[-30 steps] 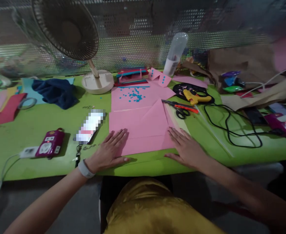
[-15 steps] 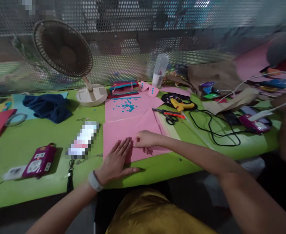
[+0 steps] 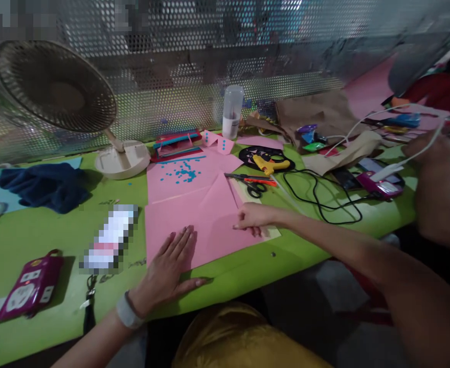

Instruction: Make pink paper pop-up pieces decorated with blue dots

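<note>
A large sheet of pink paper (image 3: 209, 214) with a folded-over flap lies on the green-covered table. Flat on its left part rests my left hand (image 3: 173, 266), fingers stretched out and thumb apart near the table's front edge. My right hand (image 3: 253, 217) is curled closed and pressed down on the right part of the paper; no object shows in it. Beyond, small blue paper bits (image 3: 186, 173) lie scattered on more pink paper. Black-handled scissors (image 3: 255, 188) and an orange-red cutter (image 3: 261, 181) are just behind my right hand.
A yellow glue gun (image 3: 271, 164) lies on a black piece, with a black cable (image 3: 319, 199) looping rightward. On the left are a fan (image 3: 121, 161), a blue cloth (image 3: 44, 186), a phone (image 3: 110, 237) and a purple power strip (image 3: 31, 283). Another person's arm (image 3: 437, 194) reaches in at right.
My right hand has slid rightward across the pink paper, away from my left hand. My left hand stays flat on the paper. The camera view has shifted to the right.
</note>
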Demonstrator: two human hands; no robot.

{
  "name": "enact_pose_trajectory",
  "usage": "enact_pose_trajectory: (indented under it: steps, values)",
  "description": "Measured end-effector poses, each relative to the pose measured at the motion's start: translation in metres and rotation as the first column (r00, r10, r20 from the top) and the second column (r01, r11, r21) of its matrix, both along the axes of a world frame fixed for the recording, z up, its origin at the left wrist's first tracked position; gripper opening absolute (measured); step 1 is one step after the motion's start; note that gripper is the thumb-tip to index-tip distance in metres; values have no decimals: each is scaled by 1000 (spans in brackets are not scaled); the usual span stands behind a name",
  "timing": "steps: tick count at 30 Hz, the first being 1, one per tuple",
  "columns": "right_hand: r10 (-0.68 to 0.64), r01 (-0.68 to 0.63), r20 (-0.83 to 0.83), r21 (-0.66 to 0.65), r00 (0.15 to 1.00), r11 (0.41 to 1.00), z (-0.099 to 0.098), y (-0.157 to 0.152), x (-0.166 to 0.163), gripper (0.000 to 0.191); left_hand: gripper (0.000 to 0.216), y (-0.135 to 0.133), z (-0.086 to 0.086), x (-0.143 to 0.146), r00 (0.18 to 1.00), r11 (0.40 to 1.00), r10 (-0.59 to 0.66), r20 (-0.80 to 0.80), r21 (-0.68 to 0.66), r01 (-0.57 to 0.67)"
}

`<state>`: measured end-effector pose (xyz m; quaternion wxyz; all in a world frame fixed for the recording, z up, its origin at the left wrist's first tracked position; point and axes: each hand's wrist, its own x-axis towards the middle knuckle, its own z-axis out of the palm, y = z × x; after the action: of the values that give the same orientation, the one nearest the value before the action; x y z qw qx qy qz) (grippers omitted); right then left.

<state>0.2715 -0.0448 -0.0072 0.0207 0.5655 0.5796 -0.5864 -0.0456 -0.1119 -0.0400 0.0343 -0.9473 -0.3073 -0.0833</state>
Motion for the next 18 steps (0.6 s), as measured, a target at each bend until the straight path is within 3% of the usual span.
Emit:
enact_pose_trajectory:
  steps: [3,6,9,12,15,18]
  values:
    - [-22,21,30,31,999,999,4,-4,29,32,102,1,4,-2,1000,999,-2,2,-36,2]
    - [-45,45,2,58,999,997,11,-4,42,34,92,6,22,3,1000,992,-5,14,-124,7]
    - [-43,51,-64,139,997,989,17,-2,30,34,67,16,46,23,982,952,185,47,-255,-167]
    - [13,-1,-59,198,998,980,16,-1,2,32,47,30,60,52,921,832,388,-35,-416,-367]
    - [59,-55,-14,185,998,981,8,-2,-19,32,39,45,57,75,904,719,419,-81,-578,-385]
    - [58,-61,20,187,998,980,1,-1,-24,35,48,58,47,83,888,455,432,-156,-813,-364]
